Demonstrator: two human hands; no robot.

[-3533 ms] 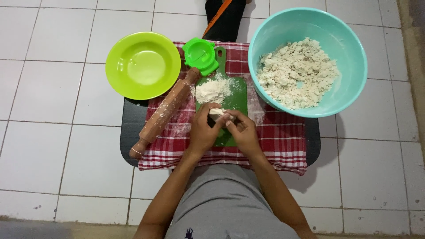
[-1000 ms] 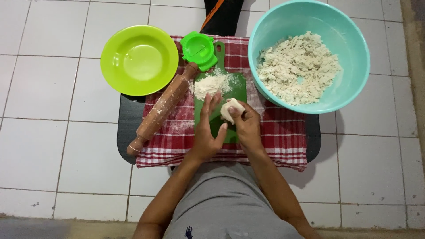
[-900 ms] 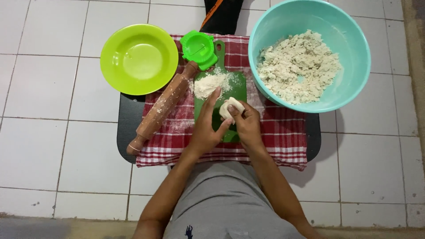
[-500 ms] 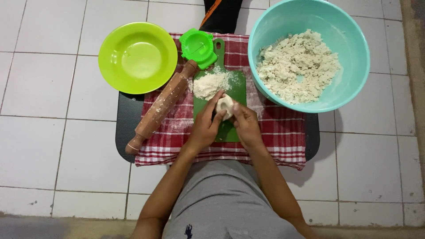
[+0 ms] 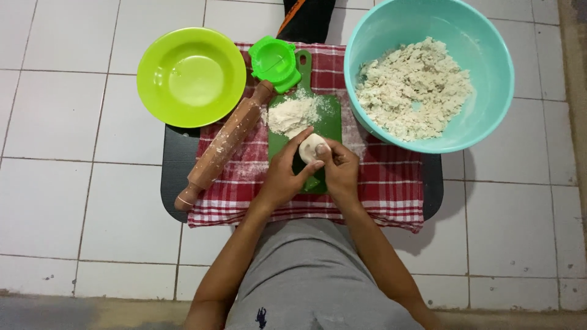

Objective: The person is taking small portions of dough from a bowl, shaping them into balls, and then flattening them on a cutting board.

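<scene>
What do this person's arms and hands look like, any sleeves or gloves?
Both arms are bare up to the frame edge: no sleeves in view, no gloves, no watch or bracelet visible. The left hand and right hand are ungloved; rings are too small to tell.

We see a white tiled floor carrying a black tray, with a lime plate and teal bowl overlapping its far edge.

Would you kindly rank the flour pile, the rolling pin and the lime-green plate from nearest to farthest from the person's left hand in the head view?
1. Flour pile: on the green board, just above the left hand.
2. Rolling pin: lying diagonally to the hand's left.
3. Lime-green plate: on the floor tiles, far upper left.
</scene>
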